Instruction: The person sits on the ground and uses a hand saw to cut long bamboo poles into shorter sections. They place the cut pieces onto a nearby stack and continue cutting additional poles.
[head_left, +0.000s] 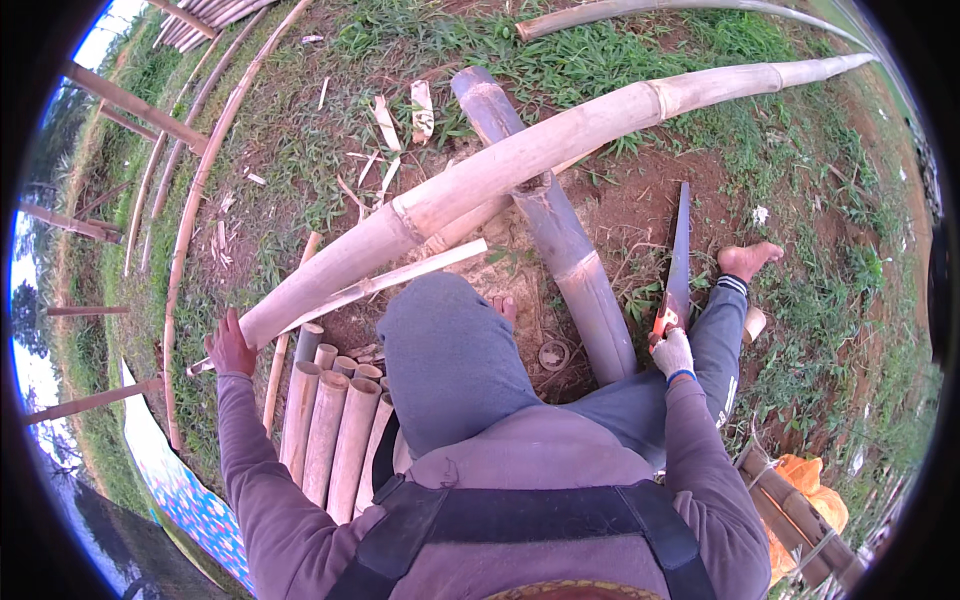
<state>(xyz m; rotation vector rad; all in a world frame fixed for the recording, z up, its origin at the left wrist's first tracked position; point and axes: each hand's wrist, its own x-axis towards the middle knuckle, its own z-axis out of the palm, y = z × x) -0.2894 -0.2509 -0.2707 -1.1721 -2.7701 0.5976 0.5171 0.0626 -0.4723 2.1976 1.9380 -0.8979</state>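
Observation:
A long, thick bamboo pole (530,150) slants from the left up to the far right, resting across a darker bamboo log (565,240) on the ground. My bare left hand (232,345) grips the pole's near left end, with the fingers at its outer side. In my gloved right hand (672,352) is a handsaw (679,265), held by its orange handle, its blade pointing away from me beside my right leg. The saw is apart from the pole. A split bamboo strip (400,277) lies just below the pole.
Several cut bamboo pieces (328,420) are stacked by my left side. Bamboo chips (422,112) litter the soil and grass ahead. Another pole (640,10) lies at the far edge. Tied bamboo (790,505) and an orange bag (815,490) are behind at right.

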